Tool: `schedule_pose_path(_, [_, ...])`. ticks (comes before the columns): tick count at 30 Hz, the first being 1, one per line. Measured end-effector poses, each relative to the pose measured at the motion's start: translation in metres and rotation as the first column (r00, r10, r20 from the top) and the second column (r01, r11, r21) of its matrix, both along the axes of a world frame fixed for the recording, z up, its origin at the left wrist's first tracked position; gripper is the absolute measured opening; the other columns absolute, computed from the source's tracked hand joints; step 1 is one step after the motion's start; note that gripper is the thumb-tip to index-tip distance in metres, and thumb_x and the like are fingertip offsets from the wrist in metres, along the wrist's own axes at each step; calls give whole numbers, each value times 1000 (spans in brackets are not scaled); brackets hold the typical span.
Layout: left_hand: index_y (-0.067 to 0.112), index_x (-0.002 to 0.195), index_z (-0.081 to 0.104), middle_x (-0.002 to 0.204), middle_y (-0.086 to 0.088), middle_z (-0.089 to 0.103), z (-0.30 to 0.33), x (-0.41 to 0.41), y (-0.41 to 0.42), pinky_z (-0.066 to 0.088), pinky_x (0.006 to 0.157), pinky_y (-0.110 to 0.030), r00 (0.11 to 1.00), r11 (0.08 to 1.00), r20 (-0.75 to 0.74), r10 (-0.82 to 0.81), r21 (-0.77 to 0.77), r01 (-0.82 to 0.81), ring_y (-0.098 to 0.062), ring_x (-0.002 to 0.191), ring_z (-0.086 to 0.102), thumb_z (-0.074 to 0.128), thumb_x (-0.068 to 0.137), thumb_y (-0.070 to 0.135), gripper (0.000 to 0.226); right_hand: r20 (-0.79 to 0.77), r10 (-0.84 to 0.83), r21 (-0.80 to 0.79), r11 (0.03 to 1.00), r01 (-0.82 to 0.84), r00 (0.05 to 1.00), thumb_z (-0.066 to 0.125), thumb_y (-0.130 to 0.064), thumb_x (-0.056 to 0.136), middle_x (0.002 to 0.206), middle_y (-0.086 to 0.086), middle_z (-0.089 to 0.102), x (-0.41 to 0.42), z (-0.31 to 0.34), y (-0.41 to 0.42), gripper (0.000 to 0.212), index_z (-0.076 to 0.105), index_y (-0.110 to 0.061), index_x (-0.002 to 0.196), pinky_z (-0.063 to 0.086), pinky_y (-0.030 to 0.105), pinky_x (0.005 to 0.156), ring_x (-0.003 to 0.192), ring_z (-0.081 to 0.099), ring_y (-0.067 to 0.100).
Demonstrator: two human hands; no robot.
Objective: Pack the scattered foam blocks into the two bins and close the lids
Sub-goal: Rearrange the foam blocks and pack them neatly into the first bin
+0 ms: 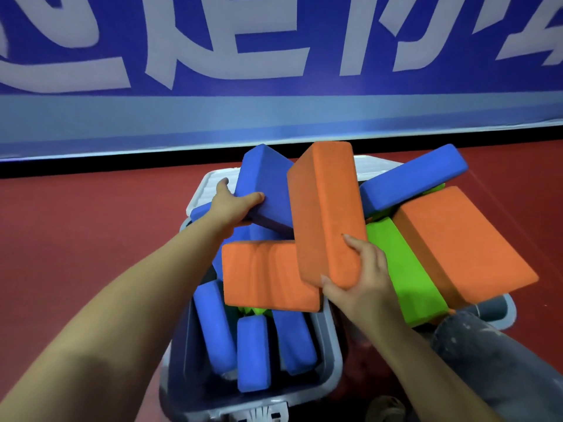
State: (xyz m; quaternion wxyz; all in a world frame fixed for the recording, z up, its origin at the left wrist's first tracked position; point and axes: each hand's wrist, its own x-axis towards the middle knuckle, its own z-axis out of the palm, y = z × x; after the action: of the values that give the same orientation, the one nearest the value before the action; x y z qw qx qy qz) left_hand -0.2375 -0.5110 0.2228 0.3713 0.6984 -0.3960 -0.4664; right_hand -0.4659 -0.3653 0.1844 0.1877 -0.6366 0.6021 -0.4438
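Packing step under way: both hands seat foam blocks in the left bin, lids not yet closed.

Head view: the left hand [234, 205] grips a tilted blue block [268, 190] at the far end of the left bin [333, 357], its fingers [254, 197] curled over the block's near edge and thumb spread behind. The right hand [362, 278] holds an upright orange block [326, 208] by its lower end, fingers pinching the corner. That block leans over a flat orange block [265, 272] lying across blue blocks standing on end in the bin. The right bin [502, 312], just beside, is heaped with orange, green and blue blocks above its rim. Both stand on the red floor [91, 223]. Next, I judge, the two held blocks must be laid flat and pressed below the rim, or neither lid will shut.
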Motion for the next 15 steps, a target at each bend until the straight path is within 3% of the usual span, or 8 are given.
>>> schedule_pose_path(3, [23, 149, 21, 128, -5, 47, 13, 27, 19, 59, 75, -39, 998, 995, 33, 47, -95, -43, -24, 97, 63, 78, 77, 26, 91, 17, 18, -15, 1000, -18, 1000, 80, -19, 62, 130, 10, 42, -7, 12, 1, 73, 47, -36, 124, 29, 8, 99, 115, 48, 13])
schedule_pose_path(6, [19, 146, 28, 124, -11, 52, 22, 64, 52, 59, 76, -41, 991, 976, 84, 109, -196, -91, -23, 96, 64, 79, 77, 22, 86, -15, 27, 0, 1000, -27, 1000, 82, -14, 64, 129, 10, 43, -13, 18, 1, 73, 49, -31, 127, 24, -3, 94, 110, 44, 3])
schedule_pose_path(8, [20, 143, 32, 120, -9, 53, 28, 88, 78, 58, 81, -46, 974, 956, 142, 175, -262, -133, -21, 97, 62, 83, 69, 27, 91, -28, 45, 50, 998, -44, 999, 82, -13, 66, 128, 8, 42, -12, 20, 2, 72, 49, -27, 128, 24, -4, 89, 104, 41, -2])
schedule_pose_path(12, [19, 137, 41, 125, -11, 52, 16, 123, 135, 58, 75, -44, 931, 898, 92, 353, -314, -309, -24, 100, 61, 78, 54, 41, 93, -66, 74, 128, 990, -66, 995, 80, -14, 68, 129, 8, 42, -4, 23, 5, 71, 49, -25, 131, 30, 15, 95, 111, 44, 8])
schedule_pose_path(15, [19, 135, 43, 130, -9, 51, -7, 139, 168, 57, 74, -39, 868, 846, 64, 492, -270, -460, -23, 106, 61, 79, 51, 49, 96, -84, 139, 139, 982, -126, 987, 79, -14, 69, 132, 7, 41, 8, 27, 6, 70, 49, -30, 130, 35, 28, 103, 124, 43, 18])
